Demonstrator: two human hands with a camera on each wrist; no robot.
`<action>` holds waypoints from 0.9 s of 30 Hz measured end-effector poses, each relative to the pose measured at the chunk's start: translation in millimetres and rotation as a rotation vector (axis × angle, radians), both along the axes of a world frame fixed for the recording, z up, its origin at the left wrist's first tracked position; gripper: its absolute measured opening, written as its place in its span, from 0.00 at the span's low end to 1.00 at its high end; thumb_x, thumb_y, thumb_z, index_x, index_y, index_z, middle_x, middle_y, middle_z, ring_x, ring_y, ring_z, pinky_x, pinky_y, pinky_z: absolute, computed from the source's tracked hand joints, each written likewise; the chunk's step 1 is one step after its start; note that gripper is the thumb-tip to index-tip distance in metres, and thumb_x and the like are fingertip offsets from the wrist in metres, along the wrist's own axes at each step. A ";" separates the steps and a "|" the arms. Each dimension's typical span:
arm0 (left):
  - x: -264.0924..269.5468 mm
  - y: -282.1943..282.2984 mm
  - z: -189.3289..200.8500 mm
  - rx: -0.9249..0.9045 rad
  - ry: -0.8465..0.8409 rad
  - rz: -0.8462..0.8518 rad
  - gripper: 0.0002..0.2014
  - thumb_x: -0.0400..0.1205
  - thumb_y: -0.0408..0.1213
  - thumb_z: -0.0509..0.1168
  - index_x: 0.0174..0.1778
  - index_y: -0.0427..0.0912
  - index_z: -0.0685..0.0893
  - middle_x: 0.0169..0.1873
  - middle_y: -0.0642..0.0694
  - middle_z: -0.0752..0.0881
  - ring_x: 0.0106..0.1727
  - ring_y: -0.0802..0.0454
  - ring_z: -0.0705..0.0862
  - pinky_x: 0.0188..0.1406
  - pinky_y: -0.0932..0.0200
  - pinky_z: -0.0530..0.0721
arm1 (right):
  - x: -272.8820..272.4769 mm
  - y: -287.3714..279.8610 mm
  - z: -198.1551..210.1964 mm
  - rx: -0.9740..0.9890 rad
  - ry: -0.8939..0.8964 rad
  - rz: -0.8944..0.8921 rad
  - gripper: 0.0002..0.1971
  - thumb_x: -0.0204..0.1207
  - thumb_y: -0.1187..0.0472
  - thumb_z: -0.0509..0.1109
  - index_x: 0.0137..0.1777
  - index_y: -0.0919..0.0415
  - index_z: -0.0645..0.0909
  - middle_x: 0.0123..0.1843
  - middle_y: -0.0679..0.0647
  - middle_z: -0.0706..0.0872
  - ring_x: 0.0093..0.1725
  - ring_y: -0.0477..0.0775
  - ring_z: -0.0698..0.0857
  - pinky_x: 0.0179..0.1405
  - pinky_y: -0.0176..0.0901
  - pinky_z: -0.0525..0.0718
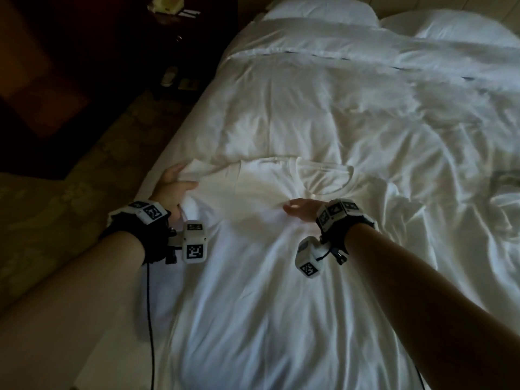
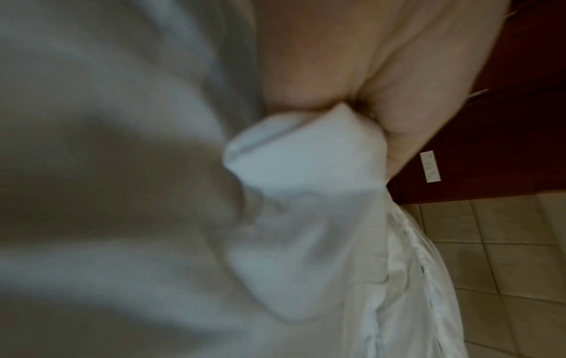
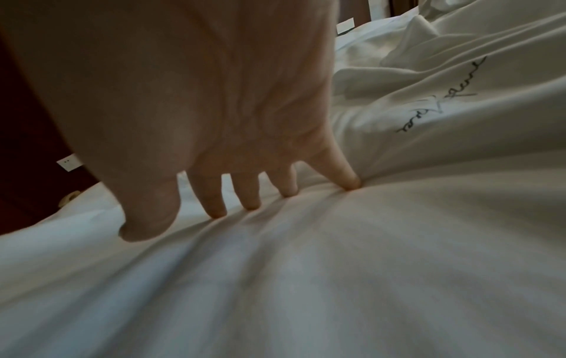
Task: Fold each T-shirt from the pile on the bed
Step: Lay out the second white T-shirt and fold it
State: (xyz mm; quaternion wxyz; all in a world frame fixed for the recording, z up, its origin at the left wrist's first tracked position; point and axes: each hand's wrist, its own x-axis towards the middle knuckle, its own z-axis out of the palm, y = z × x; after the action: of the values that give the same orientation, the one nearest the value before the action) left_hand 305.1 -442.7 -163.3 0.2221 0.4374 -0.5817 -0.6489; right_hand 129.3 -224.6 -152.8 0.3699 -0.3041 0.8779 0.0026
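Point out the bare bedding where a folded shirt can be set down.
Free: the smooth duvet between the T-shirt collar and the pillows. Rumpled bedding fills the bed's right side. Crowded: the left hand grips the sleeve at the bed's left edge; the right hand presses the chest.

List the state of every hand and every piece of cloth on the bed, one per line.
T-shirt: spread on the bed, collar away from the person, wrinkled at the chest.
Left sleeve: bunched, being pulled outward.
Left hand: grips the sleeve.
Right hand: fingers straight and spread, pressing the shirt's chest.
Duvet: rumpled under the shirt.
Pillows: at the head of the bed.
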 end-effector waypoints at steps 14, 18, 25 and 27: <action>-8.7 -10.0 -14.1 -0.285 -0.447 0.114 0.32 0.68 0.48 0.66 0.69 0.43 0.74 0.68 0.37 0.77 0.65 0.35 0.78 0.63 0.37 0.80 | 12.1 25.4 29.4 -0.136 -0.017 -0.115 0.27 0.88 0.49 0.46 0.80 0.66 0.60 0.82 0.61 0.63 0.80 0.59 0.63 0.76 0.45 0.58; -39.5 59.7 35.8 -0.415 -0.412 -0.001 0.24 0.80 0.35 0.65 0.73 0.40 0.72 0.71 0.36 0.75 0.71 0.36 0.73 0.67 0.47 0.74 | -1.0 67.6 41.3 -0.325 0.010 -0.275 0.25 0.86 0.50 0.53 0.72 0.69 0.73 0.70 0.64 0.78 0.70 0.62 0.75 0.67 0.48 0.72; -107.5 169.9 11.2 -0.684 -0.439 -0.401 0.16 0.83 0.42 0.63 0.67 0.47 0.82 0.75 0.45 0.74 0.78 0.38 0.63 0.77 0.39 0.61 | -39.9 167.9 41.6 -0.435 0.212 -0.664 0.20 0.83 0.54 0.60 0.67 0.68 0.78 0.63 0.64 0.82 0.63 0.63 0.81 0.62 0.46 0.76; -125.3 200.2 3.3 -0.726 -0.482 -0.525 0.18 0.84 0.45 0.62 0.70 0.50 0.79 0.80 0.47 0.65 0.82 0.39 0.53 0.79 0.36 0.51 | -47.6 201.1 39.3 -0.392 0.286 -0.782 0.20 0.84 0.54 0.60 0.68 0.68 0.76 0.67 0.64 0.80 0.66 0.65 0.78 0.60 0.45 0.75</action>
State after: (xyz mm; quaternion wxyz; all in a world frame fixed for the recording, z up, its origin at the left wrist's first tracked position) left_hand 179.8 -242.5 -160.0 0.0484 0.3084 -0.8947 -0.3195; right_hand 81.7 -23.5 -113.5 0.1536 -0.0108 0.9530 -0.2610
